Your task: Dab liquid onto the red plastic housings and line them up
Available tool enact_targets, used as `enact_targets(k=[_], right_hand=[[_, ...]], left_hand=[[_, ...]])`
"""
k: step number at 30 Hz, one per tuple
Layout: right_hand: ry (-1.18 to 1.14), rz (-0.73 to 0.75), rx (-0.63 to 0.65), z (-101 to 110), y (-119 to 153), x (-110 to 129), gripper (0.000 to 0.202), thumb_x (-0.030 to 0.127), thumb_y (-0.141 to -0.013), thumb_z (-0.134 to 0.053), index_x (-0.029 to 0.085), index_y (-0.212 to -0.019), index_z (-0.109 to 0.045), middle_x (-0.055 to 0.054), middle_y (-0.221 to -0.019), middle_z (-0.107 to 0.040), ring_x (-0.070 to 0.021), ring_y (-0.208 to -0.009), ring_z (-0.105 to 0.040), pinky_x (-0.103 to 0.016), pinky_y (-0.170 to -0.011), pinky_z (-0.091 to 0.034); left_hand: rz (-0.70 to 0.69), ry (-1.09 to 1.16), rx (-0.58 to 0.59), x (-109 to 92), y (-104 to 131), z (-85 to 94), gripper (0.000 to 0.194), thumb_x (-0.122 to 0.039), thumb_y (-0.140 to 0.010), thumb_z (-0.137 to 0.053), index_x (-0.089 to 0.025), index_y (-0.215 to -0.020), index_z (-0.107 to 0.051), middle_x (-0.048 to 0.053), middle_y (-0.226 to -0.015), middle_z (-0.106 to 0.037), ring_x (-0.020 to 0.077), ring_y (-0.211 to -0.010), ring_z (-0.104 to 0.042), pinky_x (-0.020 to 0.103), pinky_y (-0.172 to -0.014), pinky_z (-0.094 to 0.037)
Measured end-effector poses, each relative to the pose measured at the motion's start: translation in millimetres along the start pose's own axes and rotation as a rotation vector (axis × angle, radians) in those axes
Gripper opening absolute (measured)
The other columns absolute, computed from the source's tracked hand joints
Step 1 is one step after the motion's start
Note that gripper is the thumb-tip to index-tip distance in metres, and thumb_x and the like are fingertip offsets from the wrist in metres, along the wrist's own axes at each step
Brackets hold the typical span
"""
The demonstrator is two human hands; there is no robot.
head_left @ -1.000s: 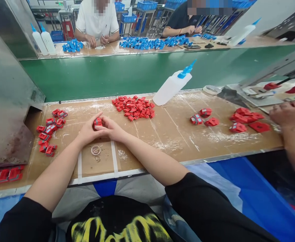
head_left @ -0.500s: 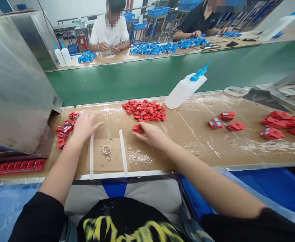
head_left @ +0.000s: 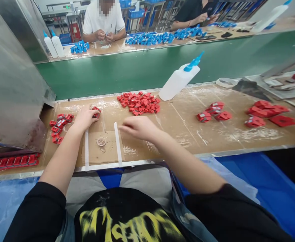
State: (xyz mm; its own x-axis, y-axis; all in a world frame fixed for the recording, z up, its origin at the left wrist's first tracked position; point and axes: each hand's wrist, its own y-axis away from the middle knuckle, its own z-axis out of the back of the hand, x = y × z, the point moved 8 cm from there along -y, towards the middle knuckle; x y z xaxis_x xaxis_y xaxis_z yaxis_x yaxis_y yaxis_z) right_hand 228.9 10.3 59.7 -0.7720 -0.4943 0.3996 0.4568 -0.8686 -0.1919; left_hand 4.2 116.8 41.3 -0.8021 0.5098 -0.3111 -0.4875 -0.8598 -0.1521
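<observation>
bottle (head_left: 179, 82) just beside red pieces (head_left: 140, 103)

A white bottle (head_left: 176, 83) with a blue nozzle leans beside the far edge of the bench (head_left: 180, 117). To its right, near the same edge, lies a pale tape roll (head_left: 225, 85), with a dark sheet (head_left: 250, 89) just beside it. A metal cabinet (head_left: 13, 80) covers the bench's left end. Beyond the far edge runs a green panel (head_left: 124, 70), topped by a second bench (head_left: 115, 46) bearing heaped blue pieces (head_left: 149, 38). Two white bottles (head_left: 58, 45) stand near its left end; another slanted bottle (head_left: 272, 18) is toward its right. Behind its far edge are a person in a white shirt (head_left: 104, 20) and another in a dark top (head_left: 187, 15).
</observation>
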Motion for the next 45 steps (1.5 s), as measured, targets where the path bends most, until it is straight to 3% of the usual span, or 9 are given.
enact_targets(k=[3, 7, 14, 16, 20, 22, 31, 42, 45], right_hand=[[0.003, 0.215, 0.196, -37.5, -30.5, 58.0, 0.050, 0.055, -0.104, -0.052, 0.020, -0.070, -0.062, -0.003, -0.068, -0.065, -0.0160, -0.062, -0.050, -0.031, -0.062, -0.025], [-0.082, 0.347, 0.252, -56.6, -36.9, 76.9, 0.039, 0.037, -0.105, -0.050, 0.020, -0.070, -0.055, 0.000, -0.068, -0.059, -0.0137, -0.062, -0.042, -0.030, -0.063, -0.023], [-0.646, 0.303, 0.315, -59.7, -34.2, 62.3, 0.044, 0.032, -0.098, -0.056, 0.021, -0.063, -0.031, 0.007, -0.060, -0.026, -0.0078, -0.055, -0.026, -0.027, -0.057, -0.022], [-0.752, 0.229, 0.187, -52.9, -39.4, 45.4, 0.045, 0.033, -0.096, -0.056, 0.022, -0.062, -0.029, 0.007, -0.061, -0.024, -0.0077, -0.056, -0.025, -0.027, -0.056, -0.022], [-0.807, -0.032, -0.259, -35.7, -48.5, -6.1, 0.046, 0.039, -0.095, -0.055, 0.023, -0.061, -0.029, 0.006, -0.059, -0.028, -0.0089, -0.057, -0.028, -0.028, -0.058, -0.023], [-0.779, -0.107, -0.350, -36.4, -51.7, -19.4, 0.046, 0.042, -0.094, -0.055, 0.023, -0.061, -0.030, 0.006, -0.059, -0.029, -0.0094, -0.058, -0.028, -0.028, -0.059, -0.024], [-0.715, -0.100, -0.284, -48.5, -61.7, -17.7, 0.045, 0.041, -0.092, -0.053, 0.023, -0.061, -0.025, 0.006, -0.062, -0.023, -0.0089, -0.059, -0.025, -0.028, -0.059, -0.021], [-0.694, -0.115, -0.372, -36.8, -55.8, -19.2, 0.045, 0.038, -0.093, -0.054, 0.023, -0.061, -0.026, 0.006, -0.061, -0.023, -0.0088, -0.058, -0.026, -0.028, -0.058, -0.021], [-0.751, 0.050, -0.249, -35.5, -49.0, 4.9, 0.046, 0.036, -0.095, -0.054, 0.023, -0.060, -0.028, 0.006, -0.060, -0.025, -0.0083, -0.056, -0.027, -0.028, -0.058, -0.022]], left_hand=[[0.045, 0.013, -0.046, -9.5, 13.4, -0.1, 0.029, -0.021, -0.087, -0.075, -0.028, -0.115, -0.081, 0.014, -0.142, -0.060, 0.0403, -0.132, -0.058, 0.058, -0.114, -0.045], [0.005, 0.153, -0.078, -19.2, 29.3, -1.1, 0.022, -0.022, -0.094, -0.064, -0.024, -0.110, -0.078, 0.012, -0.124, -0.065, 0.0316, -0.117, -0.065, 0.050, -0.108, -0.052], [-0.013, 0.863, -0.016, -32.4, 29.0, -29.4, 0.063, -0.021, -0.079, -0.081, -0.024, -0.135, -0.054, 0.007, -0.127, -0.064, 0.0187, -0.105, -0.071, 0.036, -0.099, -0.059], [-0.004, 0.913, 0.031, -34.3, 27.2, -37.3, 0.066, -0.022, -0.077, -0.082, -0.024, -0.135, -0.052, 0.008, -0.125, -0.065, 0.0186, -0.102, -0.072, 0.037, -0.098, -0.060], [0.009, 0.896, 0.043, -34.6, 25.6, -39.3, 0.063, -0.024, -0.077, -0.084, -0.023, -0.132, -0.053, 0.008, -0.121, -0.067, 0.0207, -0.104, -0.072, 0.040, -0.101, -0.059], [0.023, 0.889, 0.047, -33.9, 25.6, -39.1, 0.061, -0.024, -0.076, -0.084, -0.023, -0.130, -0.054, 0.007, -0.122, -0.067, 0.0208, -0.104, -0.072, 0.042, -0.102, -0.059], [0.046, 0.940, 0.036, -30.8, 23.5, -42.5, 0.061, -0.020, -0.073, -0.085, -0.021, -0.126, -0.056, 0.007, -0.119, -0.068, 0.0198, -0.102, -0.072, 0.040, -0.098, -0.060], [0.051, 0.946, 0.024, -30.7, 23.0, -39.3, 0.063, -0.021, -0.072, -0.087, -0.023, -0.126, -0.055, 0.005, -0.119, -0.066, 0.0170, -0.097, -0.072, 0.037, -0.095, -0.060], [0.080, 0.961, -0.045, -22.2, 20.7, -37.5, 0.065, -0.022, -0.070, -0.089, -0.022, -0.127, -0.058, 0.007, -0.122, -0.067, 0.0201, -0.105, -0.072, 0.036, -0.094, -0.061]])
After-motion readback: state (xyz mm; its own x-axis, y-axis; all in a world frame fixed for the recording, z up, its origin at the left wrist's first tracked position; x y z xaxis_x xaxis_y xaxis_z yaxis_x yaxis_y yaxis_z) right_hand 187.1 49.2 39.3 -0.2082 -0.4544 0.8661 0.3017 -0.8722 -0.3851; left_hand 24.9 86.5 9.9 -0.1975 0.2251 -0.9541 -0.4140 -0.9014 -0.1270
